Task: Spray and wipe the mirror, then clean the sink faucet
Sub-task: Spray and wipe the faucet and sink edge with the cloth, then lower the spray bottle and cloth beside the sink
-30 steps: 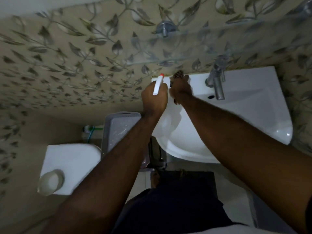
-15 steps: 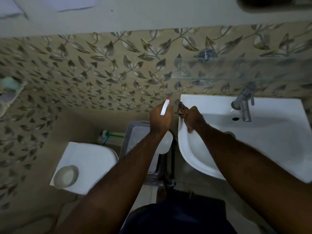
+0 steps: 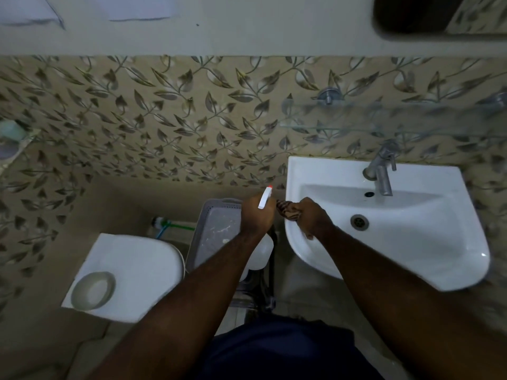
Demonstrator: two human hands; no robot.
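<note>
Leaf-patterned tiles back our white sink (image 3: 411, 256), its faucet (image 3: 380, 171) at the rear edge. Our left hand (image 3: 256, 215) is wrapped around a white spray bottle (image 3: 264, 198), just left of the basin. Our right hand (image 3: 311, 215) clutches a brown cloth (image 3: 286, 211) over the sink's left rim. A mirror (image 3: 439, 16) shows at upper right.

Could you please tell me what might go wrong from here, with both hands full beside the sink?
The left hand holds the white spray bottle with a red-tipped nozzle angled at the leaf-patterned wall tiles, so a squeeze now would likely miss the mirror. The brown patterned cloth in the right hand's grip stays bunched, so it might smear.
</note>
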